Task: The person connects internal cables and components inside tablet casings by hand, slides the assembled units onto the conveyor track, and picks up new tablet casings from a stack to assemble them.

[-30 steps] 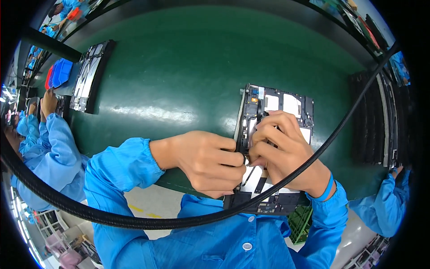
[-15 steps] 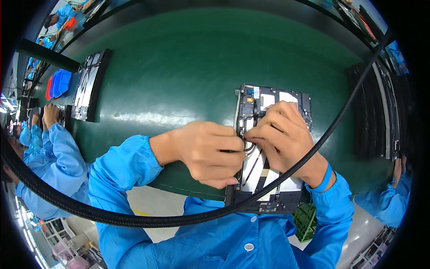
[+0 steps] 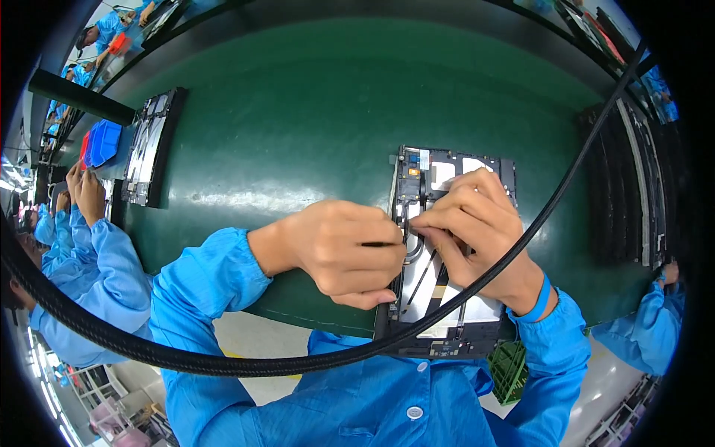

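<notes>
A flat electronic device (image 3: 441, 173) lies opened on the bench in front of me, with a black frame, silver panels and thin cables inside. My left hand (image 3: 344, 253) is closed at the device's left edge, its fingers curled; whatever they grip is hidden. My right hand (image 3: 477, 231) reaches over the middle of the device. Its thumb and index finger pinch at a thin black cable (image 3: 414, 253), which bends in a small loop beside the left fingertips. The exact pinch point is partly covered by the fingers.
A thick black braided cable (image 3: 298, 366) arcs across the view before my forearms. Another opened device (image 3: 153, 149) rests on the green bench (image 3: 283, 97) at left, near blue bins (image 3: 103, 143). Dark panels (image 3: 625, 186) stand stacked at right. Co-workers in blue sit on both sides.
My right fingertips have shifted very slightly along the cable; my left hand stays nearly still. At left, a co-worker's hands have moved up toward the bins.
</notes>
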`<action>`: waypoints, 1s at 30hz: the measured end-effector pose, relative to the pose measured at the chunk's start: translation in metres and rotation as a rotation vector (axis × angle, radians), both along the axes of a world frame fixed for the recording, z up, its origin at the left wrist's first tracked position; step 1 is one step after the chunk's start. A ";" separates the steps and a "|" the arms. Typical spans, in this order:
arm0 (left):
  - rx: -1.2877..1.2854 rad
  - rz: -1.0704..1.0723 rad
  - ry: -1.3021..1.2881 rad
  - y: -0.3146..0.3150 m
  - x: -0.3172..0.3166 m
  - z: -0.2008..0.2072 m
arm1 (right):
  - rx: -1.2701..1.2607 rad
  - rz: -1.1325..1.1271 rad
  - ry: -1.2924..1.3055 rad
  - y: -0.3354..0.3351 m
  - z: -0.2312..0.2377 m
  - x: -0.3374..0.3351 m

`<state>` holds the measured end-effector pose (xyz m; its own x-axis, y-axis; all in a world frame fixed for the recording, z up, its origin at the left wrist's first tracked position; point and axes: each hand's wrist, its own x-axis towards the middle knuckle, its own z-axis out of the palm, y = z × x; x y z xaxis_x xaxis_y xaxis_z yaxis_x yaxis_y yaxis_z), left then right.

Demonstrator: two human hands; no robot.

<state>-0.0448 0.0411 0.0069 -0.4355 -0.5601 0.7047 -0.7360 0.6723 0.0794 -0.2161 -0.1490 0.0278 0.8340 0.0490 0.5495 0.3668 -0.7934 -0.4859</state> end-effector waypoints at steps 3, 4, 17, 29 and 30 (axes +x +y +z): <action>-0.030 -0.026 -0.032 -0.001 -0.003 -0.004 | 0.053 0.007 0.004 0.000 -0.001 0.003; -0.059 -0.035 -0.049 -0.002 -0.003 -0.005 | 0.094 0.010 0.015 -0.001 -0.001 0.005; -0.002 0.024 -0.043 -0.004 0.001 0.001 | 0.196 0.107 0.154 -0.017 -0.001 0.022; -0.012 0.003 -0.069 -0.019 0.020 0.007 | 0.431 0.044 0.164 -0.014 -0.004 0.024; -0.015 0.001 -0.069 -0.021 0.023 0.008 | 0.429 0.042 0.164 -0.014 -0.003 0.024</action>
